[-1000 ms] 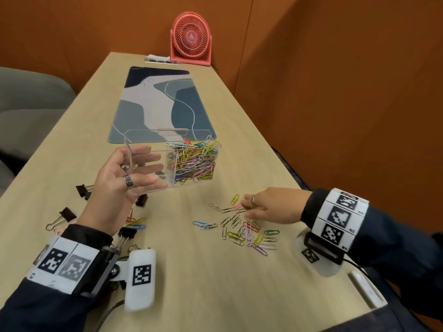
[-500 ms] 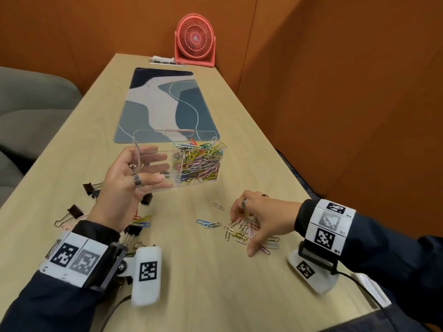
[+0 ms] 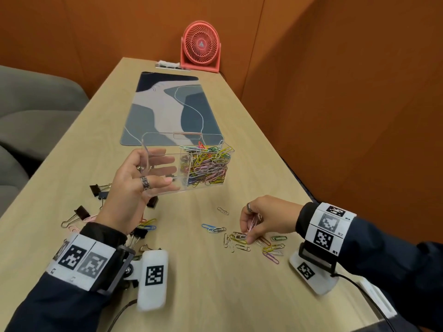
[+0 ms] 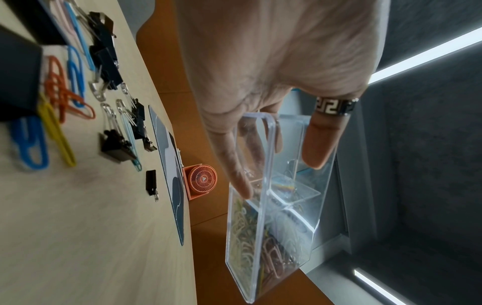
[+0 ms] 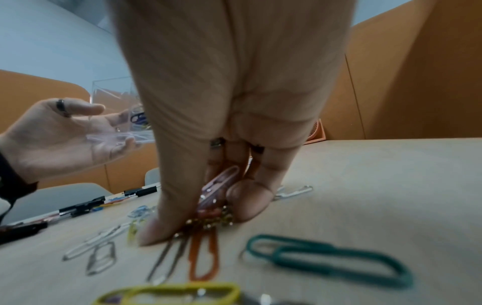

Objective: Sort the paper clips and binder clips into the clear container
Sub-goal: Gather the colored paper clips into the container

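Observation:
My left hand [image 3: 134, 185] holds the clear container [image 3: 167, 144] above the table, thumb on its near wall, fingers under it [image 4: 271, 144]. One compartment is packed with coloured paper clips [image 3: 208, 166]. Over a loose scatter of paper clips [image 3: 254, 243], my right hand [image 3: 254, 224] pinches a bunch of clips, a pink one [image 5: 221, 181] sticking up between thumb and fingers. Black binder clips [image 3: 96, 188] lie on the table under and left of my left hand, also in the left wrist view [image 4: 114, 148].
A blue patterned desk mat [image 3: 167, 109] lies beyond the container. A coral desk fan [image 3: 201, 46] stands at the far table end against the orange wall. A grey sofa [image 3: 28, 111] is left of the table. The table's right edge runs near my right wrist.
My right hand drew back from the far side of the loose clips, curled over the pile and gathered clips into a pinch. The left hand still holds the container up.

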